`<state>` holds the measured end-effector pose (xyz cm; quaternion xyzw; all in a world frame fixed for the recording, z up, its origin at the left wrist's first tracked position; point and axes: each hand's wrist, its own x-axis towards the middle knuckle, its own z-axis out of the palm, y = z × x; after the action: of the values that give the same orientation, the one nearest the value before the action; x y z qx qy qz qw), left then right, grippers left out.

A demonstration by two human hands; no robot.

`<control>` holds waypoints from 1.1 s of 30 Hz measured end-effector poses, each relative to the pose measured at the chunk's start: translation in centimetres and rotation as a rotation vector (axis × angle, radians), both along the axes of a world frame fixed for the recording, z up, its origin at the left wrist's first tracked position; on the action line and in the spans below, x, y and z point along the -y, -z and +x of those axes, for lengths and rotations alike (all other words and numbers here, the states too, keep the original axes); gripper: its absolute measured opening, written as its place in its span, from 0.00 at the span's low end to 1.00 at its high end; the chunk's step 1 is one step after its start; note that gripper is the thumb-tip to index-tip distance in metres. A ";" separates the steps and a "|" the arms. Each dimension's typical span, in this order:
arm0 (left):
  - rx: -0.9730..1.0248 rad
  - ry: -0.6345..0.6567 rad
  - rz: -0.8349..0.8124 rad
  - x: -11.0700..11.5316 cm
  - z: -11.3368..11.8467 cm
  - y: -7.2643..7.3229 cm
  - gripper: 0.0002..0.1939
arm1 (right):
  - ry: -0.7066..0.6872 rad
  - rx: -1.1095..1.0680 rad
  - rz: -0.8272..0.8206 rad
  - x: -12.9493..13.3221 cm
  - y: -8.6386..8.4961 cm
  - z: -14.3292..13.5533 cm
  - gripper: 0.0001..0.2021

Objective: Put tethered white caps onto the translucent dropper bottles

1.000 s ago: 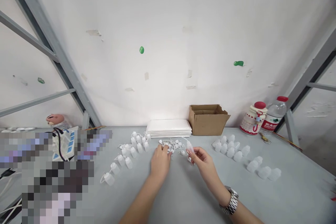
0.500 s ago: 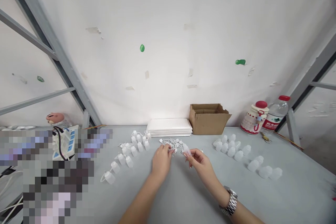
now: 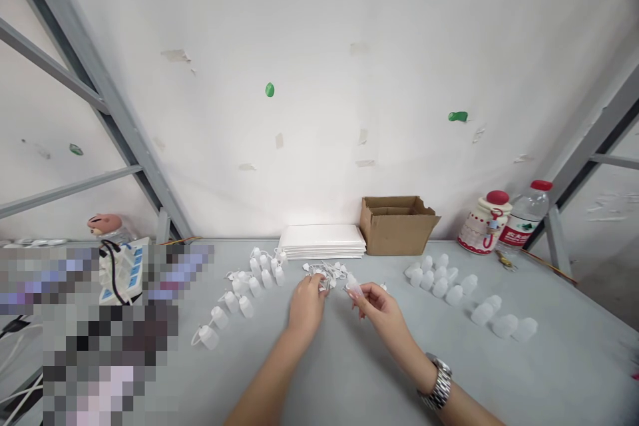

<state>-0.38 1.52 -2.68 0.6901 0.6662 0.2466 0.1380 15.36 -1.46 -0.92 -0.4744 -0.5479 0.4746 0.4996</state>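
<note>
A small pile of white caps with thin straps (image 3: 335,271) lies in the middle of the grey table. My left hand (image 3: 306,305) reaches its near left edge, fingers bent together on the small pieces; exactly what is between the fingertips is too small to make out. To the right of the pile, my right hand (image 3: 380,306) pinches a small translucent bottle (image 3: 354,286), tilted, between thumb and fingers. Several white bottles with looped straps (image 3: 207,337) stand in slanting rows at the left. Several translucent bottles without straps (image 3: 440,288) are grouped at the right.
Behind the pile lies a stack of flat white boxes (image 3: 322,241), beside an open cardboard box (image 3: 401,235). A red-lidded flask (image 3: 482,229) and a water bottle (image 3: 522,226) stand at the back right. A power strip with cables (image 3: 130,273) is on the left.
My left fingers have shifted very slightly at the pile. My right hand stays in place with the small bottle. The rows on both sides look the same.
</note>
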 end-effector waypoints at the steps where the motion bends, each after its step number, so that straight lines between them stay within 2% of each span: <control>1: 0.012 -0.002 0.003 0.0 -0.1 -0.1 0.12 | 0.005 -0.001 -0.003 0.0 0.0 0.0 0.18; 4: 0.050 -0.025 0.039 0.2 -0.3 -0.6 0.14 | 0.007 -0.011 -0.015 0.0 -0.2 0.0 0.19; 9: 0.068 -0.054 0.200 0.4 -0.6 -1.4 0.11 | -0.006 -0.025 -0.054 0.0 -0.5 0.0 0.19; 13: -0.008 -0.068 0.238 0.3 -0.6 -1.3 0.08 | 0.006 -0.046 -0.061 0.0 -0.5 0.0 0.19; 18: -0.016 -0.019 0.206 0.2 -0.7 -0.9 0.08 | 0.012 -0.030 -0.060 0.0 -0.6 -0.1 0.19; 21: 0.060 0.002 0.117 0.2 -0.7 -1.0 0.09 | 0.010 -0.014 -0.061 0.0 -0.6 -0.1 0.19; 24: 0.212 -0.022 -0.011 0.2 -0.7 -1.1 0.08 | 0.007 0.002 -0.058 0.0 -0.7 0.0 0.19; 26: 0.299 -0.041 -0.036 0.1 -0.8 -1.2 0.08 | 0.008 0.001 -0.053 0.0 -0.7 -0.1 0.20; 30: 0.414 -0.039 0.061 -0.1 -1.0 -1.1 0.08 | 0.007 -0.007 -0.053 0.0 -0.6 -0.1 0.21; 33: 0.397 0.001 0.166 -0.1 -1.0 -0.8 0.08 | -0.010 -0.018 -0.055 -0.1 -0.6 -0.1 0.22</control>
<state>-1.42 1.65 -1.83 0.6373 0.6030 0.4317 0.2095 15.28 -1.40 -0.36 -0.4811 -0.5324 0.4963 0.4887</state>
